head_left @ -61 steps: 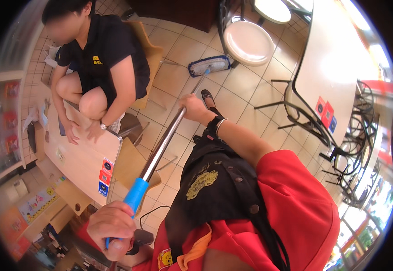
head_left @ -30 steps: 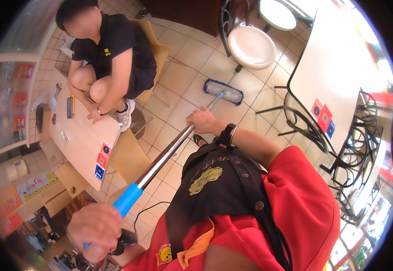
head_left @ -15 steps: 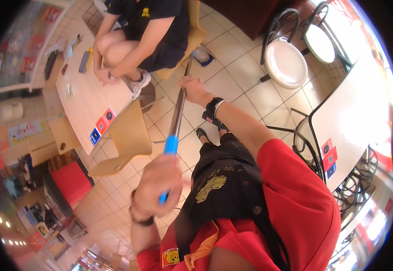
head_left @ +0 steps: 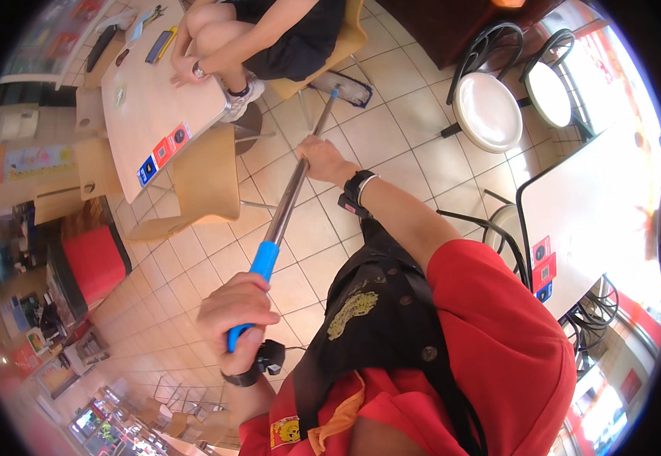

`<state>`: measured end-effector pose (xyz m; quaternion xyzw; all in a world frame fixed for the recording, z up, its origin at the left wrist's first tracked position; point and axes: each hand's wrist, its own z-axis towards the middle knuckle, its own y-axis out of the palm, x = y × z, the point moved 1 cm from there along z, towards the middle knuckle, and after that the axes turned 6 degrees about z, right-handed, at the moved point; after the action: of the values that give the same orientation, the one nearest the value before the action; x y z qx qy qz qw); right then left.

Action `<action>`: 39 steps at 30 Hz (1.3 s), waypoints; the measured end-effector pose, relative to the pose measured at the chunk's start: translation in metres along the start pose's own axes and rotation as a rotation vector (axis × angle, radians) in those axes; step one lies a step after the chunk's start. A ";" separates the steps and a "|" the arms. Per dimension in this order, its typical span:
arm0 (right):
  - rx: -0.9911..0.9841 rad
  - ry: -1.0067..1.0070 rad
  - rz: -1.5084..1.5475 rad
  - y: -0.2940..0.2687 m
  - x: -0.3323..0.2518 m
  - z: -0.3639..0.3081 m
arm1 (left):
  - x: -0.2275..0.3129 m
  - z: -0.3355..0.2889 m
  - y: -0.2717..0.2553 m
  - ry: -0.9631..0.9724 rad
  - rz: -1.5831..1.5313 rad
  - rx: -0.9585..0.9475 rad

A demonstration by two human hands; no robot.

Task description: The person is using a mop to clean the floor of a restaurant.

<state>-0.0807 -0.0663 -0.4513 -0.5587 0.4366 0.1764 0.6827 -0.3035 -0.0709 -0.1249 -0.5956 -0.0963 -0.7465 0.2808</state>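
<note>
Pale tiles surround the occupied wooden chair, our mop head just beside it. Our left hand wraps the blue handle, right hand the pole; mopping seems underway, remainder unclear.

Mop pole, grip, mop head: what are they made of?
Pole: likely metal, polished, given its bright lengthwise streaks. Grip: probably plastic or rubber, smooth, evenly blue. Mop head: seemingly fabric, matte, with a soft-looking dark-blue edge; fibre unclear.
</note>
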 end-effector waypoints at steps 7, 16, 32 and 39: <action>-0.196 -0.222 -0.018 0.073 -0.085 -0.153 | 0.077 -0.167 -0.028 0.023 -0.035 0.213; -0.988 -0.549 -0.166 0.146 -0.211 -0.240 | 0.133 -0.396 -0.046 0.044 0.006 0.890; -1.540 -0.593 -0.688 0.250 0.047 -0.234 | -0.106 -0.550 0.254 -0.829 -0.663 1.734; -1.440 -0.614 -0.970 0.236 0.155 -0.130 | -0.249 -0.466 0.325 -0.720 -1.242 1.816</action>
<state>-0.2181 -0.1504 -0.7175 -0.8994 -0.2610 0.2407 0.2551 -0.4857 -0.4854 -0.5488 -0.2028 -0.9475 -0.1990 0.1465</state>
